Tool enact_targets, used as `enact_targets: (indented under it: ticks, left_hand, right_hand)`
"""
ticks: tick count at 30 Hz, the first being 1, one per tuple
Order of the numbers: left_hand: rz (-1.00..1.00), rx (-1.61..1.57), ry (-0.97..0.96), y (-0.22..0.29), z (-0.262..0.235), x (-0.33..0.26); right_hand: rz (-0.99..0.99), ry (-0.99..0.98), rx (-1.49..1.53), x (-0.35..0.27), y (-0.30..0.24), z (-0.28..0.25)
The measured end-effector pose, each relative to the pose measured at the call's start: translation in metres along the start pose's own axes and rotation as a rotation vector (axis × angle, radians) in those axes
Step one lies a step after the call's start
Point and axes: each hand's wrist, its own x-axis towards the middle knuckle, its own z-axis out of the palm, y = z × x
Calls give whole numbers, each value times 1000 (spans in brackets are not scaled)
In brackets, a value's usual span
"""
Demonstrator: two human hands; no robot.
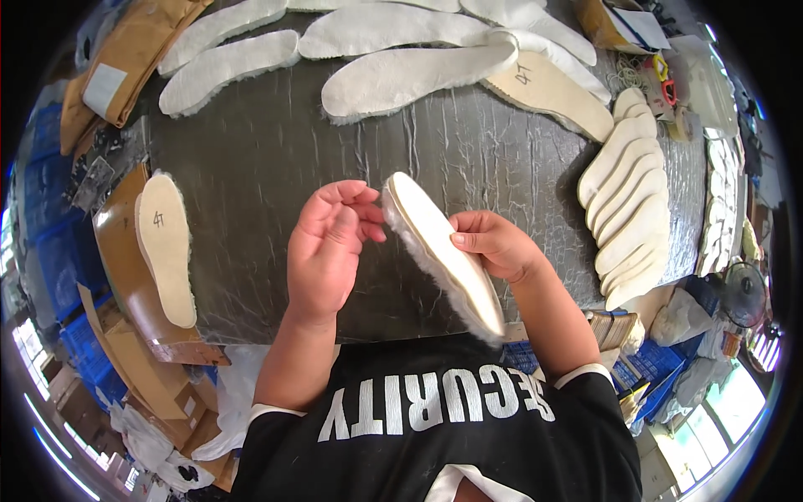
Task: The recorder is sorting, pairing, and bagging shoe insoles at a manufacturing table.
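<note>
A fleece-lined insole (444,249) hangs at a slant over the table, its smooth pale face turned up and white fuzz showing along its left edge. My right hand (495,244) grips it by its right edge, thumb on top. Beside its upper end is my left hand (330,247), fingers loosely bent and apart, with nothing visible in them; the fingertips come close to the fuzzy edge. Whether they touch it I cannot tell. More white fleece insoles (410,77) lie across the far side of the table. One insole (544,88) there shows its beige side.
Overlapping pale insole pieces (627,205) form a row at the right. Another stacked insole (167,251) rests on a brown board (125,243) at the left. Scissors (667,84) and an open carton (615,29) sit far right. Cardboard boxes (159,376) stand below the left edge.
</note>
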Motion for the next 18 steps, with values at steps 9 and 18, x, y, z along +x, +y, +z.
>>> enact_targets:
  ticks: [9,18]
  left_hand:
    - [585,1124,-220,1,19,-21]
    - [580,1346,-412,7,29,-22]
  right_hand:
    - [131,-156,289,-7,18,6]
    - [209,-154,299,-18,38,4]
